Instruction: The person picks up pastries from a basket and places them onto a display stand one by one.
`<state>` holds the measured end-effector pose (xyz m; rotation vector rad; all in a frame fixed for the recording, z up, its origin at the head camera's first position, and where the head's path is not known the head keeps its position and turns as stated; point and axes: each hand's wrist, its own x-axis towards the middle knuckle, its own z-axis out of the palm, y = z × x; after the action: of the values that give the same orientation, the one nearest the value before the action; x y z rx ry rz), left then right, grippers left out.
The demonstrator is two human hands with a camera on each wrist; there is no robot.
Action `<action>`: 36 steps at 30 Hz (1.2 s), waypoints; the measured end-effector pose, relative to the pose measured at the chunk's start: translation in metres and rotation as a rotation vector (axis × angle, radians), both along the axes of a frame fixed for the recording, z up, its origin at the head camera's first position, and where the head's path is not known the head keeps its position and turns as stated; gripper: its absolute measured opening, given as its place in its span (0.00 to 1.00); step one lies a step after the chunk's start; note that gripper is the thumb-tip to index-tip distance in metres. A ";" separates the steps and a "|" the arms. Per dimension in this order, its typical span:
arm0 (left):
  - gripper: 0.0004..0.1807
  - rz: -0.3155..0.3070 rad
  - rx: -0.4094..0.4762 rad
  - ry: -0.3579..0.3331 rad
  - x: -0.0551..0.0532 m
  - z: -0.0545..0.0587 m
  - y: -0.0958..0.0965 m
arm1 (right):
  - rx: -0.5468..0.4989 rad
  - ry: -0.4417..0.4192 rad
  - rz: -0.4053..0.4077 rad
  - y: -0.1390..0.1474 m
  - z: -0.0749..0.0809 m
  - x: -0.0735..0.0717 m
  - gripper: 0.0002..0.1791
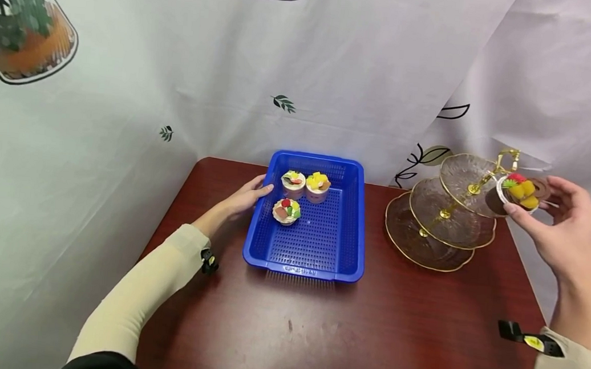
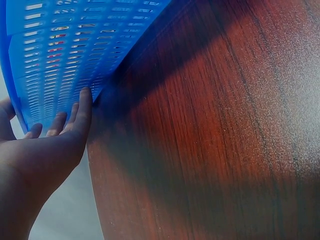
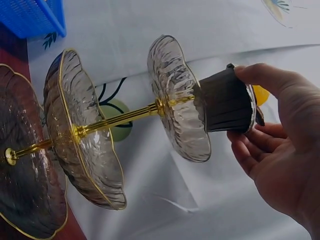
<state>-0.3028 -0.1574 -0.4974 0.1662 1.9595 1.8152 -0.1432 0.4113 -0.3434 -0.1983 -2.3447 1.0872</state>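
My right hand grips a toy cupcake by its rim, thumb on one side and fingers on the other. This cupcake has a dark pleated cup and a topping of yellow, red and green fruit pieces with brown. It is at the right part of the top plate of a three-tier stand with gold-edged clear plates; whether its base touches the plate I cannot tell. At the left side of a blue basket, my left hand has its thumb over the rim and its fingers against the outer wall.
Inside the basket, toward its back left, are a cupcake with mixed topping, one with yellow pieces and one with red and green pieces. A dark red wooden table carries everything. Behind it hangs a printed white cloth.
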 end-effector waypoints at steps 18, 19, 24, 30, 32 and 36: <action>0.34 -0.002 -0.019 0.013 0.001 0.000 0.000 | 0.042 -0.011 -0.008 -0.009 -0.013 -0.012 0.41; 0.34 -0.005 -0.018 0.014 0.001 0.000 0.000 | 0.041 -0.010 -0.007 -0.009 -0.013 -0.013 0.41; 0.35 -0.011 -0.026 0.020 0.000 0.000 -0.001 | 0.054 -0.004 0.015 -0.008 -0.014 -0.012 0.41; 0.35 -0.006 -0.020 0.018 0.000 0.000 -0.001 | 0.076 -0.024 0.036 -0.005 -0.013 -0.010 0.41; 0.35 -0.006 -0.024 0.018 0.000 0.001 -0.001 | 0.089 -0.037 0.035 -0.004 -0.014 -0.008 0.42; 0.36 -0.010 -0.027 0.010 0.002 0.000 -0.002 | 0.110 -0.053 0.043 -0.003 -0.014 -0.006 0.43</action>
<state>-0.3013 -0.1589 -0.4971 0.1768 1.9858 1.7838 -0.1491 0.4085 -0.3573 -0.1385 -2.4588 0.9808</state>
